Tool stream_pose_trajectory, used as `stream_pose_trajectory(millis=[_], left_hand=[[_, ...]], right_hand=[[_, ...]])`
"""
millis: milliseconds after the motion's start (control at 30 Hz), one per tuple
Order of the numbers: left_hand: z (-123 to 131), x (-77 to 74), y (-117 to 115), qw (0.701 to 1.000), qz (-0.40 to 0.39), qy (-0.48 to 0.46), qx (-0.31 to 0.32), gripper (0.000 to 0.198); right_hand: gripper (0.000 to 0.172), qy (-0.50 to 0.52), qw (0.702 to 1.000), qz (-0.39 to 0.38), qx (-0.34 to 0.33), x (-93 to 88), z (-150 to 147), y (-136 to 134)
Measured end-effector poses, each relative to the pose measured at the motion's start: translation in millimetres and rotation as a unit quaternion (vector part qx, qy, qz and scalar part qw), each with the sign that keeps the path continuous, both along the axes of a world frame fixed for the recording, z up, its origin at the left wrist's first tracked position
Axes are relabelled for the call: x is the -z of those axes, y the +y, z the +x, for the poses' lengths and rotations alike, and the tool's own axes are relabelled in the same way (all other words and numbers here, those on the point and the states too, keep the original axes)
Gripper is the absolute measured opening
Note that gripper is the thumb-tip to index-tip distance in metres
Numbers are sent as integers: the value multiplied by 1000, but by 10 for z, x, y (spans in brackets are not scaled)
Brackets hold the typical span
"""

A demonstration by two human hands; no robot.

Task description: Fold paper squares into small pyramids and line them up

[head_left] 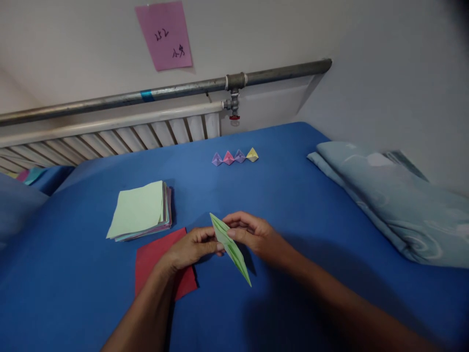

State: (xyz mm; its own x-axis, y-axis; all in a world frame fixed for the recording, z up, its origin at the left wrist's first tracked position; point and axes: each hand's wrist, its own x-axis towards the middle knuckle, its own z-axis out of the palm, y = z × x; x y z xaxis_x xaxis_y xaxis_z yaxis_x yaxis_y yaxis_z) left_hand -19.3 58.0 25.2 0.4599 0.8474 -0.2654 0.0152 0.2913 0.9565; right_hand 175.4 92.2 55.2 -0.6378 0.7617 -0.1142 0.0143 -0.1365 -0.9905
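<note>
A long, narrow folded piece of green paper (234, 254) stands on edge between my hands, above the blue sheet (293, 205). My left hand (192, 249) pinches its left side with closed fingers. My right hand (256, 234) grips the upper right side, fingers curled over it. A red paper square (154, 259) lies flat under my left wrist. A stack of coloured paper squares (141, 210), pale green on top, sits just behind it to the left.
Several small folded paper shapes (235, 156), purple, pink, violet and yellow, stand in a row further back. A folded light-blue blanket (388, 195) lies at the right. A radiator (110, 137) and metal pipe (183, 90) run along the wall, with a pink note (164, 34) above.
</note>
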Motion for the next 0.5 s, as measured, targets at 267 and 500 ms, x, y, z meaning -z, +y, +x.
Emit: stream_pose_trajectory(millis=[267,500], left_hand=[[-10,7,9,1000,-16,16,-13,22],[-16,-61,-24,998,-22,50,-7,19]], right_hand=[[30,-100,984,138,60,21,50,38],[27,-79,997,9,-19,59,111,147]])
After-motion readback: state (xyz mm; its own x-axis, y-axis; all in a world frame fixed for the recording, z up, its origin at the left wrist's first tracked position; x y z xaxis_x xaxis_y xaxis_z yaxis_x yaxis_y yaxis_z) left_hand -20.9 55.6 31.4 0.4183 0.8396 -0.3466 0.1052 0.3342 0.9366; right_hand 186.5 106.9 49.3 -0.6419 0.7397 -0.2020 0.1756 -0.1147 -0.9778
